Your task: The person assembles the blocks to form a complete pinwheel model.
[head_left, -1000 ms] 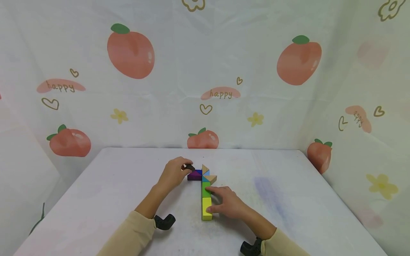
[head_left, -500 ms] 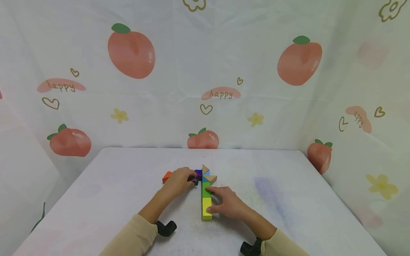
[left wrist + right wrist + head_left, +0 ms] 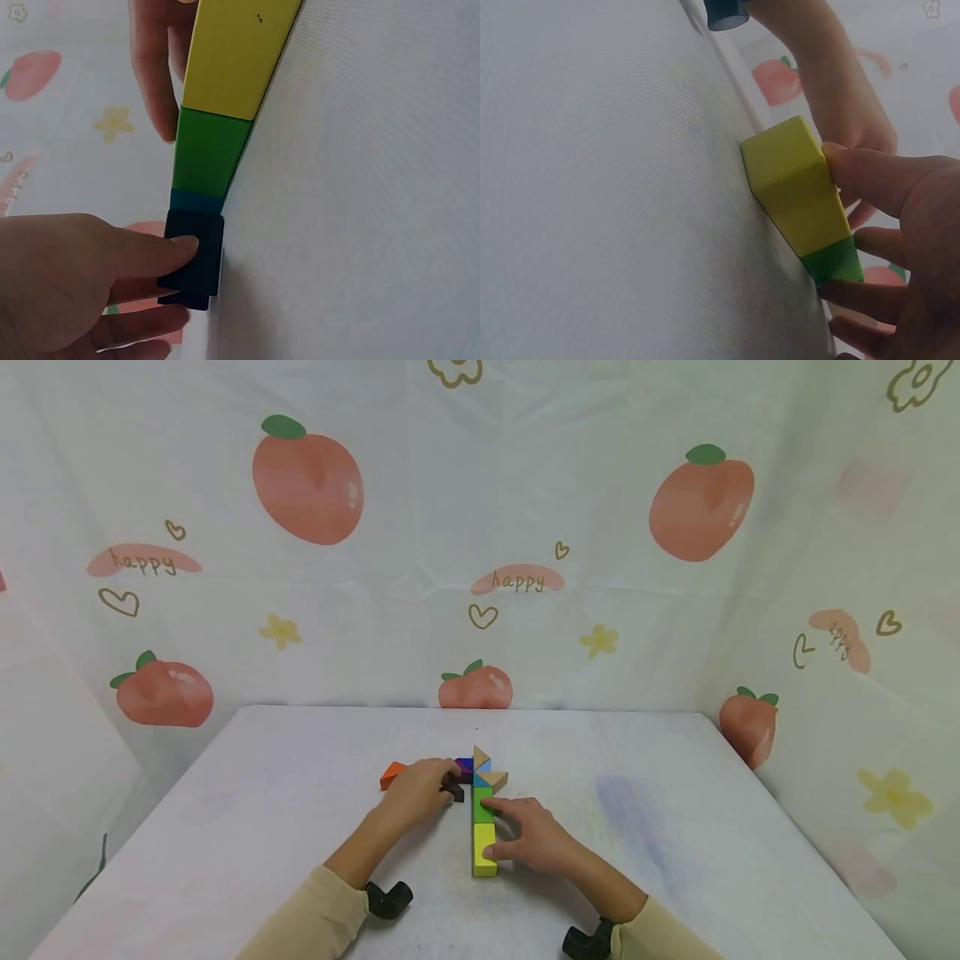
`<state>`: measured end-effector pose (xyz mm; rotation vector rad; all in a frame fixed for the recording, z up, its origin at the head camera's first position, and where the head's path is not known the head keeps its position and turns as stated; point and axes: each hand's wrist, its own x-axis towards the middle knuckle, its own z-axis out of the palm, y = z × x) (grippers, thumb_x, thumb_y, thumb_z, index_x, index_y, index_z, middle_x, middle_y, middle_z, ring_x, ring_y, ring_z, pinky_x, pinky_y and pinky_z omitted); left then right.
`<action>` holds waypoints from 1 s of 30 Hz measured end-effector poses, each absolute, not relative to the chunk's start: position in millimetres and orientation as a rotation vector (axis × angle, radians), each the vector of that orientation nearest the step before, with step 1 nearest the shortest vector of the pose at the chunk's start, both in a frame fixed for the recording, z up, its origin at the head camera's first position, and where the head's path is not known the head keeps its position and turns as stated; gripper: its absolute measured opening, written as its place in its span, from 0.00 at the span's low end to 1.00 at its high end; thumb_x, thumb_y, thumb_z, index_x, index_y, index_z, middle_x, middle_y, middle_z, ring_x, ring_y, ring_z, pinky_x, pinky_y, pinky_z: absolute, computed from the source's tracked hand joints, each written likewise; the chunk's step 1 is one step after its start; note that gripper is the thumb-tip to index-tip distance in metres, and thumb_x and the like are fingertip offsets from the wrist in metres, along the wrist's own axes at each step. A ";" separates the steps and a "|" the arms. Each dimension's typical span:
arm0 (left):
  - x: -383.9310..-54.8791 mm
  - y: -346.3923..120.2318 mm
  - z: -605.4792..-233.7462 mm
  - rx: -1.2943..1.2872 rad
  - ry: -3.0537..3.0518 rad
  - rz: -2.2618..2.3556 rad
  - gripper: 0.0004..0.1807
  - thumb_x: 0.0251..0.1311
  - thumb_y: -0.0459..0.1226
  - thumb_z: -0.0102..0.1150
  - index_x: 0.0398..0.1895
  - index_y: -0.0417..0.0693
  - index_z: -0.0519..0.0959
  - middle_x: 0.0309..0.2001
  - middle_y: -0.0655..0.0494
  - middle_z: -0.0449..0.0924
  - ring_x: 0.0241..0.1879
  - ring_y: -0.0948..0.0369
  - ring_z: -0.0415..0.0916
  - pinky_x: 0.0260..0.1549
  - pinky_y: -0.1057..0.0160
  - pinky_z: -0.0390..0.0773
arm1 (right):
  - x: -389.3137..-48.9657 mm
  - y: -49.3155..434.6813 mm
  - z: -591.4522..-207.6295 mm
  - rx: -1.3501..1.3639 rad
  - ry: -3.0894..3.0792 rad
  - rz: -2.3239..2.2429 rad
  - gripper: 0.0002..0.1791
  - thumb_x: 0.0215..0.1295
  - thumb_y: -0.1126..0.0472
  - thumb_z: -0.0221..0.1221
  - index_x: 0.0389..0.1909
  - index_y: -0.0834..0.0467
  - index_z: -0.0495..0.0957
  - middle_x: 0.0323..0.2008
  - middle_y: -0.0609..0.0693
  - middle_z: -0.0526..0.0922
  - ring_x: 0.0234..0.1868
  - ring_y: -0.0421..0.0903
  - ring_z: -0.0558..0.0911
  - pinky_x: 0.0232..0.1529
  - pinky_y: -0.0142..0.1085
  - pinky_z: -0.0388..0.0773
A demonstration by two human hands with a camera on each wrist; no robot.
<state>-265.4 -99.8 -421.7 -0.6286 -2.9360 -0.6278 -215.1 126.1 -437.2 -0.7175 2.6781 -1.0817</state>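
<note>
In the head view my left hand (image 3: pixel 422 789) pinches a dark block (image 3: pixel 456 792) just in front of the purple and blue blocks (image 3: pixel 466 768). The left wrist view shows the thumb flat on that dark block (image 3: pixel 193 255), close by the row of blocks. My right hand (image 3: pixel 536 835) rests with fairly straight fingers on the row: its index finger lies at the green block (image 3: pixel 483 806) and its thumb at the yellow block (image 3: pixel 484 849). Beyond the green one sit light blue pieces and natural wood triangles (image 3: pixel 495 780). My left hand partly hides an orange block (image 3: pixel 392 774).
The blocks stand on a white table (image 3: pixel 660 860) with a faint blue smear on its right side. A white cloth backdrop (image 3: pixel 420 510) printed with fruit hangs behind it. Black devices (image 3: pixel 390 900) are worn at both wrists.
My left hand has come down and nearer, bringing the dark block from behind the purple block to its front. The orange block has come into view. My right hand stays in place.
</note>
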 end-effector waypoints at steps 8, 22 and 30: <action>-261.7 -110.3 -419.6 -0.722 -2.813 -0.554 0.11 0.50 0.32 0.72 0.34 0.53 0.82 0.28 0.63 0.75 0.33 0.61 0.70 0.33 0.62 0.74 | -214.6 125.4 -436.3 -0.706 2.681 -1.073 0.39 0.55 0.44 0.69 0.67 0.50 0.70 0.63 0.49 0.73 0.63 0.56 0.67 0.60 0.58 0.63; -264.5 -104.8 -422.2 -0.649 -2.862 -0.656 0.06 0.55 0.34 0.69 0.33 0.54 0.82 0.26 0.63 0.72 0.30 0.61 0.68 0.29 0.64 0.72 | -214.8 126.3 -436.7 -0.721 2.683 -1.073 0.39 0.55 0.45 0.69 0.67 0.52 0.70 0.63 0.50 0.74 0.63 0.56 0.67 0.60 0.59 0.62; -267.4 -97.2 -426.2 -0.558 -2.868 -0.681 0.06 0.56 0.35 0.68 0.33 0.55 0.81 0.24 0.63 0.71 0.30 0.61 0.67 0.29 0.64 0.72 | -215.3 126.7 -436.6 -0.732 2.681 -1.071 0.39 0.55 0.44 0.69 0.67 0.52 0.70 0.63 0.50 0.74 0.62 0.56 0.67 0.60 0.58 0.64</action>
